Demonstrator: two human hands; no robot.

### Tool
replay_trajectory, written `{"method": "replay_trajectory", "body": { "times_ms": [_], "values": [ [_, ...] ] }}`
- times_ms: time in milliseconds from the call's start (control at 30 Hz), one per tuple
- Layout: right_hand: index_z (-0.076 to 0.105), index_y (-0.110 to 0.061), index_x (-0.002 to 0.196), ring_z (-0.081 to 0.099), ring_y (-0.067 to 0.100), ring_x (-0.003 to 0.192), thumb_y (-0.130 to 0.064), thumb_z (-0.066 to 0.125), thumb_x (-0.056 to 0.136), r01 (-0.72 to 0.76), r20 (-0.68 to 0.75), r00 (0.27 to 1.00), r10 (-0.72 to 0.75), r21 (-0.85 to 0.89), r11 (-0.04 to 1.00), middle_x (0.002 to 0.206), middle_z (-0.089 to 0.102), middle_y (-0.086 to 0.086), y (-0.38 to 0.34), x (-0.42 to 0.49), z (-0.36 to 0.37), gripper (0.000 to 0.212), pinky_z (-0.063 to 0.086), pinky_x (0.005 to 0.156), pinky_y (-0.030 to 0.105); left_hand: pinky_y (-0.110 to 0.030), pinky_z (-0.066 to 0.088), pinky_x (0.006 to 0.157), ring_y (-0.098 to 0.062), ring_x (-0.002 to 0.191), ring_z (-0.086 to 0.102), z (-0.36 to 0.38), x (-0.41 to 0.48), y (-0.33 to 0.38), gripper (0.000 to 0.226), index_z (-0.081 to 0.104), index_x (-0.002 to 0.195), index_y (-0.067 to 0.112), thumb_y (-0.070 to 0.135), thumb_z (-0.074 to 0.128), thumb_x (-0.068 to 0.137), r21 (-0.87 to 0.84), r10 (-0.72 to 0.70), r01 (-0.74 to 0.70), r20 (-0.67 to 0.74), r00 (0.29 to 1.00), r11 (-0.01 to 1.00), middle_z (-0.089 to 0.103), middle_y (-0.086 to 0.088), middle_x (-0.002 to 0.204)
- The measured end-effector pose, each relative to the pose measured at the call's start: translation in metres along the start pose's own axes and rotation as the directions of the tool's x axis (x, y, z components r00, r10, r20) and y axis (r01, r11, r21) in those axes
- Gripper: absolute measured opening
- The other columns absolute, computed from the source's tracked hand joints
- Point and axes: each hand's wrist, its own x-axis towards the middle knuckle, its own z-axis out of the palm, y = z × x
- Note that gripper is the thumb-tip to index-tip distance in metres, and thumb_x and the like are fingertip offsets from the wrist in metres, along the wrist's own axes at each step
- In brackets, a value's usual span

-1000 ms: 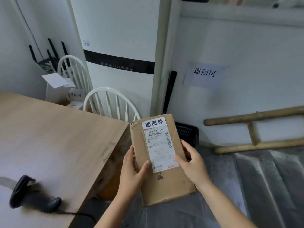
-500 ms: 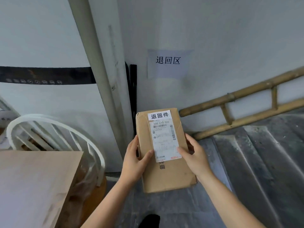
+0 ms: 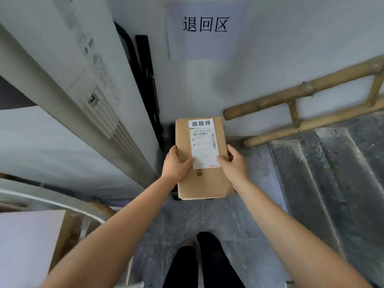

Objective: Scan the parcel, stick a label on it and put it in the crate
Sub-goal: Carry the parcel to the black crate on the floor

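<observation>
A: Start with the grip. What are the hands doing?

B: The left hand is wrapped around the left edge of the parcel, thumb lying on its top face. The right hand does the same on the right edge, thumb resting at the corner of the shipping slip. Both hands are closed on the box, arms stretched forward and down

A: And where does the parcel sit?

B: In the air, flat side up, held out over the floor close to the wall, below a paper sign taped there. It touches nothing but the hands

A: So what looks done?

B: A small white label with bold characters sits at the far end of the box, just above the shipping slip, so the sticking step appears finished. Whether it was scanned I cannot tell; no scanner is in view

A: What's left?

B: Putting it in the crate, I'd judge. Something dark shows just past the far left corner of the box, at the foot of the wall, but the parcel hides most of it, so I can't say it is the crate. If it is, lowering and letting go would finish the job
</observation>
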Motion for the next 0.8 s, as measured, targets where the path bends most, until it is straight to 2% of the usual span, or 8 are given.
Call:
{"method": "replay_trajectory", "body": {
  "times_ms": [167, 267, 333, 500, 600, 700, 733, 800],
  "values": [
    [0.045, -0.018, 0.133, 0.059, 0.022, 0.110, -0.021, 0.056, 0.085, -0.075, -0.009, 0.997, 0.074, -0.085, 0.994, 0.128, 0.060, 0.003, 0.002, 0.063, 0.010, 0.049, 0.044, 0.081, 0.025, -0.040, 0.044, 0.099, -0.027, 0.125, 0.049, 0.021, 0.059, 0.005, 0.080, 0.023, 0.146, 0.013, 0.032, 0.066, 0.081, -0.017, -0.148, 0.149, 0.029, 0.989, 0.989, 0.047, -0.007, 0.142],
    [0.055, -0.017, 0.122, 0.061, 0.020, 0.096, -0.018, 0.054, 0.086, -0.056, 0.005, 0.998, 0.057, -0.132, 0.990, 0.119, 0.066, 0.003, -0.002, 0.096, 0.014, 0.036, 0.041, 0.072, 0.024, -0.041, 0.046, 0.100, -0.027, 0.124, 0.050, 0.027, 0.089, 0.010, 0.078, 0.026, 0.145, 0.012, 0.032, 0.067, 0.081, -0.019, -0.158, 0.158, 0.028, 0.987, 0.987, 0.049, -0.007, 0.141],
    [0.059, -0.017, 0.116, 0.060, 0.018, 0.091, -0.014, 0.052, 0.087, -0.036, 0.019, 0.999, 0.039, -0.143, 0.989, 0.115, 0.067, 0.004, -0.003, 0.114, 0.019, 0.029, 0.042, 0.071, 0.025, -0.042, 0.046, 0.101, -0.028, 0.124, 0.051, 0.030, 0.106, 0.012, 0.077, 0.027, 0.145, 0.012, 0.031, 0.067, 0.081, -0.003, -0.151, 0.151, 0.010, 0.988, 0.989, 0.049, -0.007, 0.140],
    [0.062, -0.016, 0.110, 0.063, 0.023, 0.099, -0.010, 0.051, 0.087, -0.014, 0.024, 1.000, 0.018, -0.161, 0.987, 0.112, 0.068, 0.006, -0.003, 0.146, 0.031, 0.026, 0.045, 0.073, 0.026, -0.044, 0.048, 0.100, -0.027, 0.118, 0.055, 0.031, 0.144, 0.017, 0.067, 0.036, 0.140, 0.014, 0.027, 0.066, 0.081, -0.065, -0.185, 0.187, 0.023, 0.982, 0.980, 0.056, -0.008, 0.134],
    [0.057, -0.012, 0.119, 0.059, 0.026, 0.111, -0.015, 0.052, 0.088, -0.034, 0.036, 0.998, 0.042, -0.197, 0.980, 0.123, 0.063, 0.008, 0.000, 0.165, 0.038, 0.031, 0.050, 0.085, 0.031, -0.038, 0.047, 0.097, -0.027, 0.121, 0.053, 0.032, 0.159, 0.019, 0.066, 0.032, 0.141, 0.015, 0.029, 0.063, 0.084, -0.122, -0.221, 0.220, 0.004, 0.975, 0.968, 0.052, -0.008, 0.139],
    [0.036, -0.009, 0.139, 0.042, 0.029, 0.132, -0.024, 0.054, 0.090, -0.093, 0.027, 0.994, 0.107, -0.306, 0.947, 0.145, 0.044, 0.012, 0.003, 0.175, 0.040, 0.054, 0.040, 0.107, 0.040, -0.041, 0.034, 0.110, -0.029, 0.140, 0.032, 0.033, 0.164, 0.015, 0.084, 0.008, 0.150, 0.015, 0.040, 0.056, 0.086, -0.145, -0.321, 0.313, -0.038, 0.946, 0.939, 0.027, -0.008, 0.156],
    [0.031, -0.009, 0.142, 0.037, 0.029, 0.135, -0.024, 0.053, 0.091, -0.103, 0.018, 0.993, 0.115, -0.326, 0.940, 0.148, 0.038, 0.012, 0.006, 0.176, 0.040, 0.057, 0.036, 0.108, 0.040, -0.041, 0.032, 0.111, -0.029, 0.142, 0.029, 0.033, 0.164, 0.009, 0.084, 0.007, 0.151, 0.015, 0.041, 0.055, 0.086, -0.150, -0.348, 0.338, -0.044, 0.936, 0.929, 0.024, -0.009, 0.157],
    [0.028, -0.008, 0.143, 0.035, 0.029, 0.136, -0.023, 0.053, 0.092, -0.096, 0.021, 0.994, 0.111, -0.362, 0.927, 0.150, 0.035, 0.012, 0.016, 0.172, 0.039, 0.058, 0.034, 0.109, 0.038, -0.039, 0.035, 0.109, -0.029, 0.138, 0.036, 0.033, 0.158, -0.009, 0.079, 0.016, 0.150, 0.012, 0.042, 0.054, 0.087, -0.143, -0.374, 0.364, -0.053, 0.926, 0.920, 0.032, -0.009, 0.153]
  ]
}}
